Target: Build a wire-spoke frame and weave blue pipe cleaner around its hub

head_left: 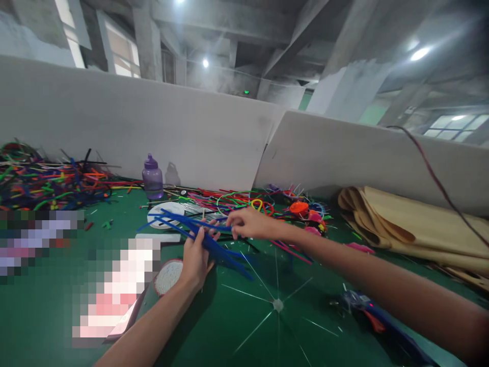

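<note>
Left hand: the left hand [196, 259], at centre, has its thumb and fingers closed around a bundle of blue strips [219, 250].
Right hand: the right hand [250, 223], to its right, has thumb and fingertips nearly together on the end of one strip.
Blue strips: held above the green table [214, 336], their left ends reaching over the white dish.
Purple bottle: the bottle [153, 181] stands upright and capped, far left; its fill level is unclear.
White dish: the dish [175, 206] lies left of centre, beyond the left hand.
Red-rimmed round: the round piece [168, 276] lies near left, white inside; contents or base, I cannot tell.
</note>
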`<action>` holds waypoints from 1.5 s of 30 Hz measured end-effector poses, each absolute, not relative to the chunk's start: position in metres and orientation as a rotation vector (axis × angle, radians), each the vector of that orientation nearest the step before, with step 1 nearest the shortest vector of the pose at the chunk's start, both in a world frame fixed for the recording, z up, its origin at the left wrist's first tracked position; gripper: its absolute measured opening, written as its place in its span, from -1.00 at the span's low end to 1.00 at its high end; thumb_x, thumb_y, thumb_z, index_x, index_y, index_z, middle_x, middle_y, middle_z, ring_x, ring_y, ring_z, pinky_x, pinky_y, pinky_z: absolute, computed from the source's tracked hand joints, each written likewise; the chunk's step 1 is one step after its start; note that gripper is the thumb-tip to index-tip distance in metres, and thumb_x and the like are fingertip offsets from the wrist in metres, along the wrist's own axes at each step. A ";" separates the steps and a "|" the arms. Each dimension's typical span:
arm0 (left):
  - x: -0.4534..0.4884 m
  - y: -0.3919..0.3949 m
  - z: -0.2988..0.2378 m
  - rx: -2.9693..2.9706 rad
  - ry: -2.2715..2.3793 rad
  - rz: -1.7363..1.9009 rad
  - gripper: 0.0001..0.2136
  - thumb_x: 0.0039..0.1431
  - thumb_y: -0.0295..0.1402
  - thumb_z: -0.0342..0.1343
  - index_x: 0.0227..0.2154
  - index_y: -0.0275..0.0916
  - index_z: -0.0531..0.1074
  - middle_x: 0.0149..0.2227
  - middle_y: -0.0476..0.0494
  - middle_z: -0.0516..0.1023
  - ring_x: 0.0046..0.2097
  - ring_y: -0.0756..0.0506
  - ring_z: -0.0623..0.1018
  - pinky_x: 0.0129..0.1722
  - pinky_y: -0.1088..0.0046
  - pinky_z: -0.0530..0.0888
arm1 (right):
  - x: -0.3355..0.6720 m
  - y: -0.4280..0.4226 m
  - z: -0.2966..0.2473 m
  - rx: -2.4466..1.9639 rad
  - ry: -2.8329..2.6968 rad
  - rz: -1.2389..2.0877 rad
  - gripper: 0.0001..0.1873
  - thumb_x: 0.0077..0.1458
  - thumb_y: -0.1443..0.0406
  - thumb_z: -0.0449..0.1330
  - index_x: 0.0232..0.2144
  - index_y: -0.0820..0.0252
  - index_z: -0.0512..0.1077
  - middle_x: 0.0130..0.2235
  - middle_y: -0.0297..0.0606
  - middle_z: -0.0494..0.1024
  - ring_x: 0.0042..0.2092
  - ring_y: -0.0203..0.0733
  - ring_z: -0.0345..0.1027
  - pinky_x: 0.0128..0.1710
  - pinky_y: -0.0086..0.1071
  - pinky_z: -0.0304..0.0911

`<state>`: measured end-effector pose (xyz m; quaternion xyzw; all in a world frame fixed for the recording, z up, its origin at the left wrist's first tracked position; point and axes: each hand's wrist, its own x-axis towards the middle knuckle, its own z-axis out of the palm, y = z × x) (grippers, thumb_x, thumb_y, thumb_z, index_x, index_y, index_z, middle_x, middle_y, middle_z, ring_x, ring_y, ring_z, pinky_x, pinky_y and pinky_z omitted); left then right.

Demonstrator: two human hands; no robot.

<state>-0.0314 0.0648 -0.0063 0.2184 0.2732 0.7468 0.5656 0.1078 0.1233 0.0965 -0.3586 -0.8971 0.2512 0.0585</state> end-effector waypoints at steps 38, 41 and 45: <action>-0.029 0.064 -0.007 0.456 0.763 1.657 -0.87 0.14 -0.43 0.03 -0.24 -0.27 0.31 -0.27 -0.23 0.57 -0.11 -0.14 0.54 0.03 0.22 0.35 | 0.153 0.270 0.041 -2.094 -2.260 0.105 -0.66 0.14 0.23 0.07 -0.06 0.25 0.28 -0.05 -0.17 0.36 -0.11 -0.17 0.32 -0.16 -0.19 0.29; -0.027 0.065 -0.005 0.447 0.779 1.650 -0.85 0.11 -0.41 0.06 -0.23 -0.28 0.32 -0.28 -0.21 0.57 -0.13 -0.15 0.54 0.01 0.23 0.37 | 0.143 0.284 0.031 -2.148 -2.160 0.137 -0.66 0.14 0.23 0.08 -0.06 0.26 0.28 -0.05 -0.15 0.36 -0.11 -0.16 0.31 -0.15 -0.18 0.29; -0.026 0.065 -0.005 0.435 0.782 1.659 -0.82 0.10 -0.39 0.08 -0.23 -0.29 0.32 -0.30 -0.22 0.57 -0.13 -0.16 0.54 0.00 0.26 0.38 | 0.137 0.295 0.026 -2.168 -2.027 0.247 -0.66 0.13 0.23 0.08 -0.06 0.27 0.29 -0.05 -0.14 0.36 -0.10 -0.16 0.31 -0.14 -0.18 0.28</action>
